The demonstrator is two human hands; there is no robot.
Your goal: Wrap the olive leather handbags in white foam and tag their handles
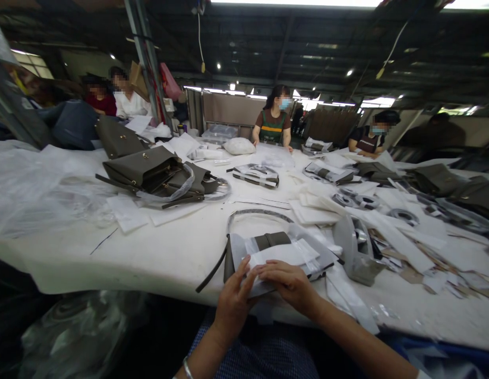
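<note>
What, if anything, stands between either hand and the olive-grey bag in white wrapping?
Only white packing sheets, lying over the near side of the olive-grey bag, beneath the fingers of the left hand and right hand. No other object is visible in between.

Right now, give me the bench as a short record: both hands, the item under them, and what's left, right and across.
Left hand: fingers on white wrapping, grip unclear
Right hand: fingers on the same wrapping, beside the left hand; grip unclear
Item: olive-brown bag, partly covered by the wrapping
Strap: sticks out at the bag's left
Left: overlapping olive-brown bags
Right: grey tape dispenser
Across: masked person
</note>
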